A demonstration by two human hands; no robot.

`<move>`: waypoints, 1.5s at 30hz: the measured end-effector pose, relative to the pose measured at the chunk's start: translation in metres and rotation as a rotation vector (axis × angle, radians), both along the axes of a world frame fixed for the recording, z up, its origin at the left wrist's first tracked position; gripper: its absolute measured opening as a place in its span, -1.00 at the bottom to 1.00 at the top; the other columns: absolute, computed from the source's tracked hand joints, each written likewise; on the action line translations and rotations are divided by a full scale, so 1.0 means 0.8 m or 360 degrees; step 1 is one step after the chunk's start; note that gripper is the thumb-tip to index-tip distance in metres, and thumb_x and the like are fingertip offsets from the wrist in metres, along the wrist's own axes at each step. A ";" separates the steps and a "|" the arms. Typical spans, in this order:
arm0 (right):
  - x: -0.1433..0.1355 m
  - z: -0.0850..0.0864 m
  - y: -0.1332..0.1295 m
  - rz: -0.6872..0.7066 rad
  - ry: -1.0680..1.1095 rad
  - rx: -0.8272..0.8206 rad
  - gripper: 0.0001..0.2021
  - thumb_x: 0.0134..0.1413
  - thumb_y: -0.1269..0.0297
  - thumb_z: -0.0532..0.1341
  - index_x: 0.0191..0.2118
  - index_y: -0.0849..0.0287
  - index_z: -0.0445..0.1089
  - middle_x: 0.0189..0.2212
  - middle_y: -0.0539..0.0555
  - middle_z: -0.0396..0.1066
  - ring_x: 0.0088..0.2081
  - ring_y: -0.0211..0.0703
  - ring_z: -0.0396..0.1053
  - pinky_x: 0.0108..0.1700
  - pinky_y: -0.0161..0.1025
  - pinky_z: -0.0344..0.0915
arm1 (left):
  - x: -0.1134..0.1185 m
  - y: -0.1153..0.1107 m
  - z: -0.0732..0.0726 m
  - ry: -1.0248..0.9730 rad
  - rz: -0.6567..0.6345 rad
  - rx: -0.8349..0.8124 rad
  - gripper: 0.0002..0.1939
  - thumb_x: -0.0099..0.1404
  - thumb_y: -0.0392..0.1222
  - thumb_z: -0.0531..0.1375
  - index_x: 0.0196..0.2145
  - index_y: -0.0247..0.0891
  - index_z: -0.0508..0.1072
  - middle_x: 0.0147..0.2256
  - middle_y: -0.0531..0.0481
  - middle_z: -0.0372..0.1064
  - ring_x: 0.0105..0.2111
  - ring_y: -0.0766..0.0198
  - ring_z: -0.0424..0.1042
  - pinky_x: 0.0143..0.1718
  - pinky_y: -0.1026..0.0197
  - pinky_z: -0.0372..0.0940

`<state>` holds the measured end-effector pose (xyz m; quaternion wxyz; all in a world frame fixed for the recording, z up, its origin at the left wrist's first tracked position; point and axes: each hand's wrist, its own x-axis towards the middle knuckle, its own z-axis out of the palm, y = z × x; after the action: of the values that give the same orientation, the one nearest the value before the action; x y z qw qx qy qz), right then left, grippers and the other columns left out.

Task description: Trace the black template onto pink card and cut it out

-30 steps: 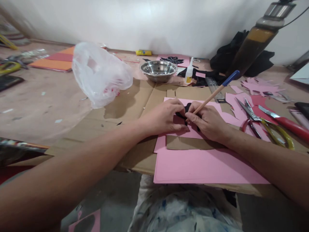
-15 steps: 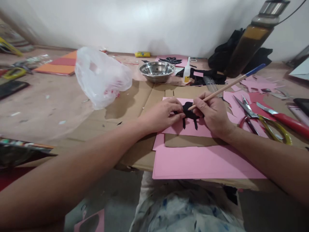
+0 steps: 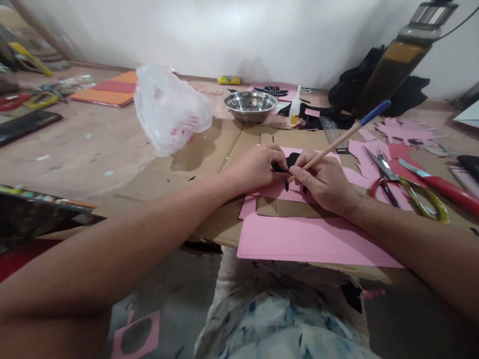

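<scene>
A black animal-shaped cutout [image 3: 293,159] with thin legs lies on a pink sheet [image 3: 267,192], partly covered by my fingers. My left hand [image 3: 254,169] is closed, its bent fingers pinching the cutout's left side. A long pale wooden stick [image 3: 335,143] with a blue end slants up to the right out of my right hand [image 3: 331,182], which is closed around it near the lower tip. That tip points down at the cutout's lower left edge, close to my left fingertips.
Scissors [image 3: 419,192] and a red-handled knife [image 3: 445,184] lie to the right. Behind are a steel bowl [image 3: 250,117], a glue bottle [image 3: 295,109] and a white plastic bag [image 3: 168,109]. Pink sheets [image 3: 318,242] and cardboard [image 3: 209,219] reach the front edge.
The stick's tip has moved from the cutout's body down to its lower left edge. My right hand has shifted slightly left, and my left fingers now pinch the cutout. The view has shifted slightly.
</scene>
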<state>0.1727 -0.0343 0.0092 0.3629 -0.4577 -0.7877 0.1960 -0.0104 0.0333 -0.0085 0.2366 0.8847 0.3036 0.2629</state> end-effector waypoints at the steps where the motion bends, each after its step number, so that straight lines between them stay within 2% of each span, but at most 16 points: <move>1: -0.001 0.001 0.000 -0.0007 -0.0051 -0.0009 -0.75 0.25 0.22 0.16 -0.46 0.16 0.32 -0.55 -0.01 0.39 -0.48 -0.24 0.30 -0.37 -0.27 0.15 | 0.000 0.000 0.001 0.0016 -0.0005 0.0011 -0.88 0.20 -0.18 0.27 -0.42 -0.26 0.55 -0.30 -0.02 0.47 -0.34 0.26 0.43 -0.26 0.20 0.31; 7: -0.002 -0.001 0.001 -0.0062 -0.0173 0.0007 -0.75 0.26 0.20 0.15 -0.44 0.16 0.32 -0.54 0.00 0.39 -0.47 -0.22 0.29 -0.37 -0.27 0.13 | 0.000 -0.001 0.003 0.0049 -0.0045 0.0045 -0.88 0.21 -0.22 0.20 -0.45 -0.25 0.52 -0.30 -0.04 0.46 -0.32 0.25 0.42 -0.26 0.19 0.32; 14: -0.003 -0.004 0.003 0.0024 -0.0173 0.0062 -0.74 0.29 0.17 0.13 -0.40 0.18 0.36 -0.51 0.00 0.40 -0.47 -0.23 0.27 -0.38 -0.28 0.12 | 0.000 -0.003 0.005 0.0056 -0.0015 0.0017 -0.92 0.18 -0.26 0.22 -0.42 -0.26 0.53 -0.28 -0.03 0.48 -0.30 0.23 0.43 -0.22 0.18 0.32; 20: -0.005 -0.003 0.004 -0.0006 -0.0240 0.0093 -0.74 0.29 0.19 0.13 -0.41 0.17 0.36 -0.54 -0.01 0.37 -0.48 -0.23 0.24 -0.38 -0.27 0.12 | -0.001 -0.003 0.004 0.0050 0.0002 -0.0006 -0.91 0.19 -0.30 0.20 -0.40 -0.26 0.53 -0.26 -0.03 0.48 -0.29 0.24 0.43 -0.20 0.18 0.31; 26: -0.004 -0.003 0.004 0.0004 -0.0221 0.0071 -0.75 0.28 0.20 0.14 -0.42 0.17 0.33 -0.52 0.01 0.39 -0.46 -0.21 0.28 -0.37 -0.27 0.14 | -0.001 0.002 0.001 0.0020 -0.0044 -0.0008 -0.88 0.20 -0.26 0.19 -0.41 -0.24 0.55 -0.27 -0.03 0.46 -0.28 0.23 0.44 -0.19 0.16 0.32; 42: -0.001 -0.006 0.007 0.0045 -0.0187 -0.0022 -0.77 0.26 0.18 0.15 -0.40 0.16 0.34 -0.50 0.00 0.43 -0.45 -0.20 0.33 -0.36 -0.27 0.17 | -0.002 0.002 0.002 0.0062 -0.0040 0.0011 -0.85 0.17 -0.34 0.16 -0.40 -0.25 0.55 -0.26 -0.02 0.48 -0.28 0.23 0.45 -0.21 0.19 0.31; 45: 0.000 -0.004 0.005 0.0017 -0.0137 -0.0054 -0.74 0.25 0.17 0.16 -0.44 0.15 0.33 -0.52 0.01 0.44 -0.45 -0.19 0.35 -0.35 -0.26 0.18 | -0.002 0.000 0.003 0.0064 -0.0026 0.0012 -0.89 0.19 -0.28 0.19 -0.41 -0.25 0.54 -0.27 -0.03 0.48 -0.29 0.23 0.44 -0.23 0.20 0.30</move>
<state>0.1724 -0.0303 0.0057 0.3197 -0.4675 -0.8016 0.1914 -0.0118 0.0335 -0.0060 0.2291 0.8932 0.3001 0.2443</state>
